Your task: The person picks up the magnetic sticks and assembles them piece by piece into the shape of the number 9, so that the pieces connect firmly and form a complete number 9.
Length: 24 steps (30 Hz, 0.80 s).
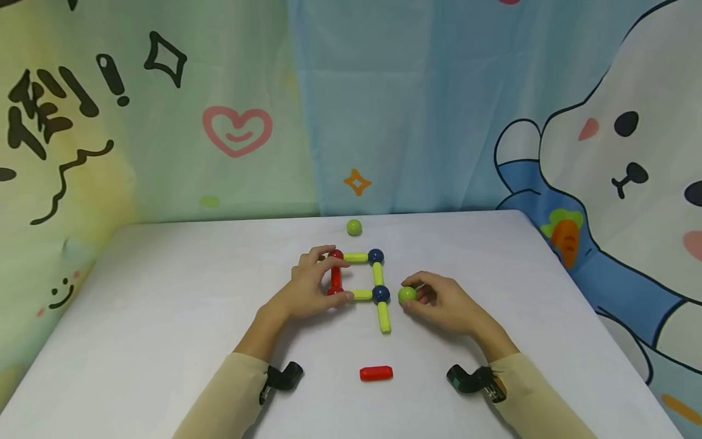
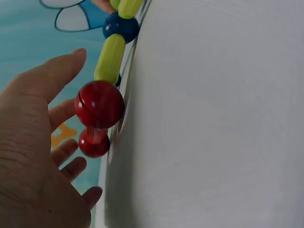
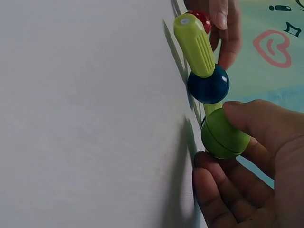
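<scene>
Yellow-green rods (image 1: 378, 274), a red rod (image 1: 336, 277), blue balls (image 1: 381, 294) and red balls (image 2: 99, 104) form a square on the table. From the near blue ball another yellow-green rod (image 1: 384, 318) extends toward the person. My left hand (image 1: 309, 286) is at the square's red side, its fingers spread loosely around it; whether a fingertip touches is unclear. Just right of the square, my right hand (image 1: 446, 305) pinches a green ball (image 3: 225, 133) between thumb and fingers. In the right wrist view, that ball appears close to a blue ball (image 3: 209, 84).
A loose red rod (image 1: 376, 373) lies on the white table (image 1: 181, 341) between the forearms. Another green ball (image 1: 354, 227) sits near the far edge, beyond the square. Behind the table hangs a printed curtain (image 1: 373, 110).
</scene>
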{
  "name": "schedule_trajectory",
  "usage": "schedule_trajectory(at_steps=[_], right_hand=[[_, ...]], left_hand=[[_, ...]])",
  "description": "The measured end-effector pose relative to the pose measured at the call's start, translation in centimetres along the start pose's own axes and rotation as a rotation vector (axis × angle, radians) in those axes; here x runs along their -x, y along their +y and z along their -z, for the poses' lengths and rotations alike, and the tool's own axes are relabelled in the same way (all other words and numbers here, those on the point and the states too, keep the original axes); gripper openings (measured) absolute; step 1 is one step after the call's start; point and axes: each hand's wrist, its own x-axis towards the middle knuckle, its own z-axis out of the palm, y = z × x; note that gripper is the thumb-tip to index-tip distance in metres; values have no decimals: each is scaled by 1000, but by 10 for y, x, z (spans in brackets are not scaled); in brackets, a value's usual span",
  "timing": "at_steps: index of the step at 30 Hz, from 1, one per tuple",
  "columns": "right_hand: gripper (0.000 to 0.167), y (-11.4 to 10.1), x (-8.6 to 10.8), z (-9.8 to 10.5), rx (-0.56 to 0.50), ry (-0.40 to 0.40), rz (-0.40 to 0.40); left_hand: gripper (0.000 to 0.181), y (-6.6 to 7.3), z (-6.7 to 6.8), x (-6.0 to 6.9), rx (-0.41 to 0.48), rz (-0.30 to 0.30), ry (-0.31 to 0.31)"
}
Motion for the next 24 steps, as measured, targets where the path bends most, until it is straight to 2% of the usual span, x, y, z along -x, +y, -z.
schedule_trajectory(at_steps=[7,15,24], right_hand=[[30,0,9,-1,-12,9,-6],[30,3,12,-2,-83,-24,-15],[42,4,20,1,-191,-43,0]], left_hand=[[64,14,-2,-2,-116,-101,-11],[52,23,-4,-4,-249,-245,-25],[41,38,-9,-16,-287,-323,-111]])
